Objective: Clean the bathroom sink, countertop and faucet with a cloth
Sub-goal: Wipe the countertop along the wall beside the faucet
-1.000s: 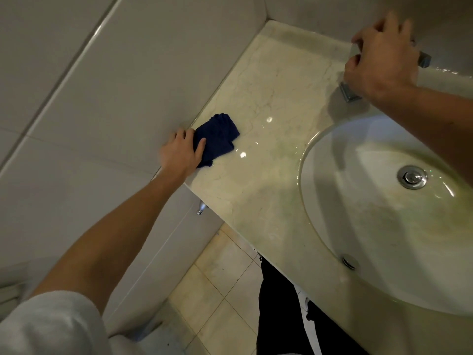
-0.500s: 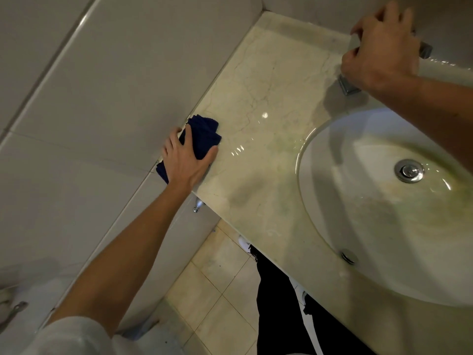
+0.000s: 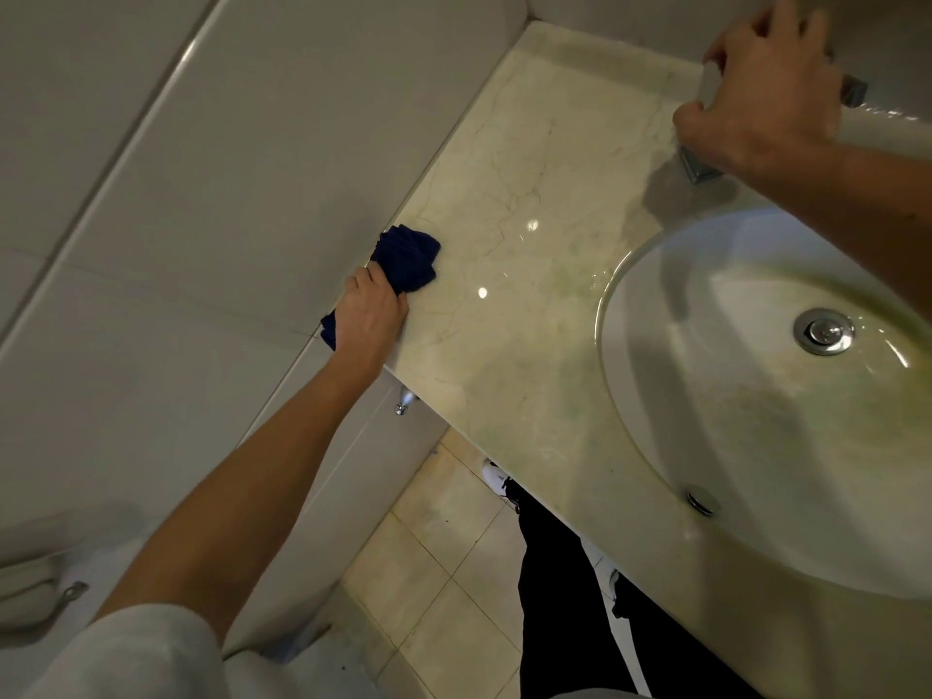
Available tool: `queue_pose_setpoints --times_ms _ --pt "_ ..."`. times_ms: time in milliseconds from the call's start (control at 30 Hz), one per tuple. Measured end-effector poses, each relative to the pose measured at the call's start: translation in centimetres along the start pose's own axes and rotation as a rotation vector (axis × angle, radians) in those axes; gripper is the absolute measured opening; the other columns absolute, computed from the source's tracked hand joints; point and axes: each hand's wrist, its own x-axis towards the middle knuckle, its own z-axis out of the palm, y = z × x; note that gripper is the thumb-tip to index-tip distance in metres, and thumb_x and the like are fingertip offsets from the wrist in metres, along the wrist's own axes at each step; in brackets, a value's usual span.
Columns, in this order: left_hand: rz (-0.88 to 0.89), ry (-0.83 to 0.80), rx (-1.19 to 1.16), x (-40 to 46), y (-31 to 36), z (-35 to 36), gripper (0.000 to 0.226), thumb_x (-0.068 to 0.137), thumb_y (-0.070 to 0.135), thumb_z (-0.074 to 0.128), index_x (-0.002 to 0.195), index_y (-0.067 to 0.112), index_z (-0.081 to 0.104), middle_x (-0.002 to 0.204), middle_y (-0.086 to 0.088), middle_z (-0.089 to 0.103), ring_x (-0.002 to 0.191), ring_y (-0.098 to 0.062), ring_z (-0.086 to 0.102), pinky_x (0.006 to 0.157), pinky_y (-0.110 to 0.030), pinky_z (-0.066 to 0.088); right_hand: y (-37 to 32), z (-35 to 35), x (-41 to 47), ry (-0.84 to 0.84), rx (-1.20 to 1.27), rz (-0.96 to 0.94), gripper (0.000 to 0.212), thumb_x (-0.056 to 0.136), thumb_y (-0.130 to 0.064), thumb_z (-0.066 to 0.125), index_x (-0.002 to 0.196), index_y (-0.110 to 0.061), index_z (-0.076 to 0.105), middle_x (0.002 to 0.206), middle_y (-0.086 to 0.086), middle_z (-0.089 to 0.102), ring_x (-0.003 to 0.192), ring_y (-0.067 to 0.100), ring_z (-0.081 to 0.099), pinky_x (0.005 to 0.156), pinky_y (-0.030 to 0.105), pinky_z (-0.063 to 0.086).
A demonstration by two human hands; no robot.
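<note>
Your left hand (image 3: pixel 370 315) grips the dark blue cloth (image 3: pixel 406 259), fingers curled round its bunched middle, and presses it onto the marble countertop (image 3: pixel 514 305) well to the left of the sink (image 3: pixel 746 446), right where the counter meets the tiled wall (image 3: pixel 242 194). Part of the cloth sticks out beyond your knuckles toward the back of the counter, and a smaller tail shows behind the heel of your hand at the counter's front corner. Your right hand (image 3: pixel 766 88) sits behind the sink, fingers curled over the chrome faucet (image 3: pixel 698 169), whose square base and one end show past your hand. The sink's basin has a chrome drain plug (image 3: pixel 823 331) near its middle and greenish staining round it.
</note>
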Motion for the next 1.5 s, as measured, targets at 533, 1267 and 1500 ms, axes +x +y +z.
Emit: queue_pose_setpoints --times_ms 533,1267,1500 --pt "-0.281 -0.073 -0.451 1.9 -2.0 -0.7 0.052 0.093 0.048 0.067 0.116 0.005 0.048 0.112 -0.016 0.059 0.097 -0.032 0.059 0.073 -0.044 0.051 -0.5 -0.9 0.2 -0.018 0.009 0.042 0.049 0.083 -0.030 0.064 0.128 -0.010 0.060 0.134 0.017 0.046 0.124 0.042 0.042 0.092 0.047 0.045" --pt "-0.286 -0.095 -0.780 -8.6 13.5 -6.3 0.030 0.090 0.030 0.060 0.111 0.010 0.053 0.099 -0.003 0.061 0.077 -0.024 0.059 0.065 -0.036 0.045 -0.6 -1.2 -0.4 -0.036 0.042 0.032 0.055 0.082 -0.036 0.060 0.128 -0.007 0.058 0.136 0.019 0.046 0.127 0.044 0.041 0.097 0.055 0.043" --pt "-0.362 -0.223 -1.129 -11.5 26.4 -11.2 0.030 0.090 0.034 0.064 0.112 0.016 0.054 0.100 -0.003 0.067 0.085 -0.024 0.065 0.075 -0.037 0.055 -0.8 -1.6 -0.4 -0.067 0.054 0.055 0.052 0.082 -0.038 0.060 0.127 -0.012 0.061 0.135 0.017 0.046 0.127 0.043 0.041 0.098 0.054 0.044"
